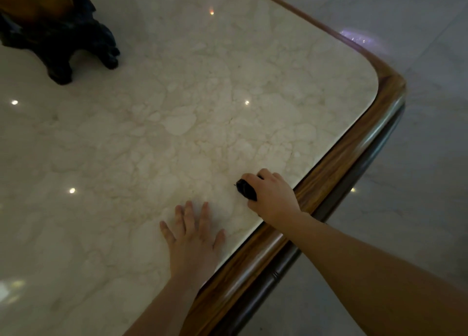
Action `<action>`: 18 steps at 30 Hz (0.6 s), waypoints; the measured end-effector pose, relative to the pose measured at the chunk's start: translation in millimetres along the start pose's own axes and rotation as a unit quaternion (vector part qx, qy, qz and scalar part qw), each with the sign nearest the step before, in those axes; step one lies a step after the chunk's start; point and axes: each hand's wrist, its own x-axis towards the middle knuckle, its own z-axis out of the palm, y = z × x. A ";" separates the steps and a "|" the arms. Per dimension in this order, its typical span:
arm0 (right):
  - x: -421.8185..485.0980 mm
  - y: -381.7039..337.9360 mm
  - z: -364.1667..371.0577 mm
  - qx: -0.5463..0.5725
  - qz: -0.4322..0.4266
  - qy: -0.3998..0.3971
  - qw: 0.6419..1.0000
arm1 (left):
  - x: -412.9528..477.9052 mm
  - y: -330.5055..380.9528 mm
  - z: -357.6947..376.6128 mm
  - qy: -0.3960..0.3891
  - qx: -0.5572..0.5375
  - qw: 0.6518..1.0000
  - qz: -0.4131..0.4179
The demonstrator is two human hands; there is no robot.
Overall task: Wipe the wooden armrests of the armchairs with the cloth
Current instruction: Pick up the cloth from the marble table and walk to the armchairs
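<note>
My right hand (272,195) is closed around a small dark bundle, apparently the cloth (245,189), and rests with it on a pale marble tabletop (202,112) near the table's right edge. Only a dark end of the cloth sticks out to the left of my fist. My left hand (193,242) lies flat on the marble with its fingers spread, a little nearer to me and to the left of the right hand, holding nothing. No armchair or armrest is in view.
A rounded wooden rim (336,163) borders the marble along the right side and its far corner. A dark carved stand (63,44) carrying an amber object stands at the far left. Glossy grey floor tiles (417,133) lie beyond the rim.
</note>
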 end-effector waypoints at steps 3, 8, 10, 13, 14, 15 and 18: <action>-18.8 1.6 -32.0 0.030 0.034 0.021 0.999 | -2.3 0.7 -28.3 -0.011 0.009 1.000 0.003; -52.1 -3.7 -94.4 0.066 0.075 0.046 0.994 | -13.0 19.1 -89.9 0.002 0.022 0.999 0.034; -68.0 -9.6 -120.6 0.078 0.088 0.065 0.991 | -21.0 26.2 -115.6 0.003 0.026 0.998 0.052; -94.2 -17.9 -157.6 0.097 0.109 0.104 0.984 | -33.6 36.4 -149.4 0.013 0.023 0.996 0.080; -103.1 -20.2 -169.1 0.102 0.117 0.119 0.981 | -37.5 40.6 -160.1 0.016 0.022 0.996 0.091; -112.3 -22.8 -179.9 0.107 0.125 0.134 0.977 | -41.7 44.7 -170.0 0.019 0.020 0.994 0.103; -142.3 -33.0 -212.4 0.131 0.150 0.180 0.963 | -56.6 56.4 -200.1 0.034 0.019 0.989 0.141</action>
